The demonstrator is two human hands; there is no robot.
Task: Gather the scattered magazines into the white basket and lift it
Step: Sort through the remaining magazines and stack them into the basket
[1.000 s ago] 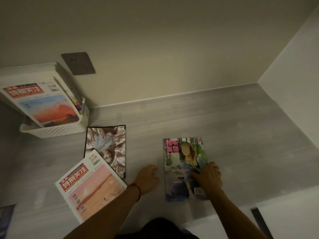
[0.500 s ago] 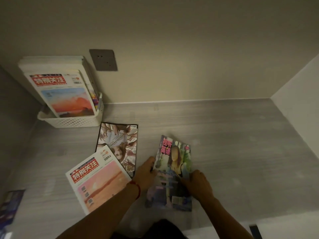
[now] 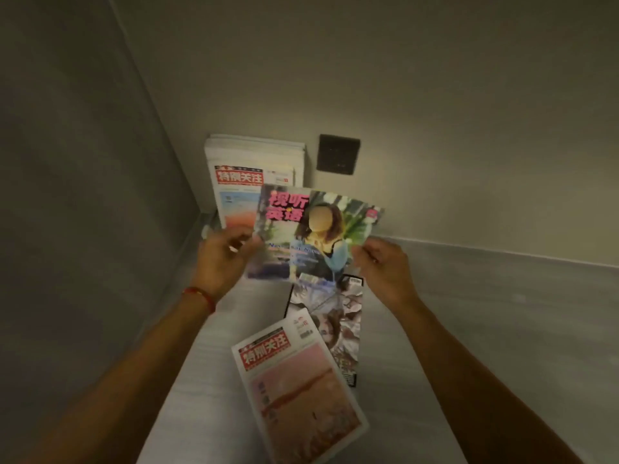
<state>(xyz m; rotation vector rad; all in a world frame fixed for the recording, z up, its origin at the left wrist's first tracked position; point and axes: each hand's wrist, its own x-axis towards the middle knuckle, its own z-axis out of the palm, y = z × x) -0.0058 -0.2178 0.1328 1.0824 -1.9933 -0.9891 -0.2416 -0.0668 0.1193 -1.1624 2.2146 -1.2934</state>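
Note:
A magazine with pink lettering and a woman on the cover (image 3: 311, 234) is up in the air in front of the corner. My left hand (image 3: 222, 261) grips its left edge and my right hand (image 3: 385, 272) grips its right edge. Behind it, several magazines (image 3: 248, 169) stand upright against the wall; the white basket that holds them is almost wholly hidden, with only a sliver (image 3: 208, 229) showing. On the grey surface below lie a red-titled magazine with a pink cover (image 3: 298, 390) and, partly under it, a dark-bordered magazine (image 3: 338, 316).
A dark wall socket plate (image 3: 338, 155) sits on the back wall right of the stack. A grey side wall (image 3: 83, 195) closes in the left. The grey surface (image 3: 485, 313) stretches to the right.
Both hands have lifted the pink-lettered magazine off the surface and carried it left and up in front of the standing magazines. The camera has swung left toward the corner.

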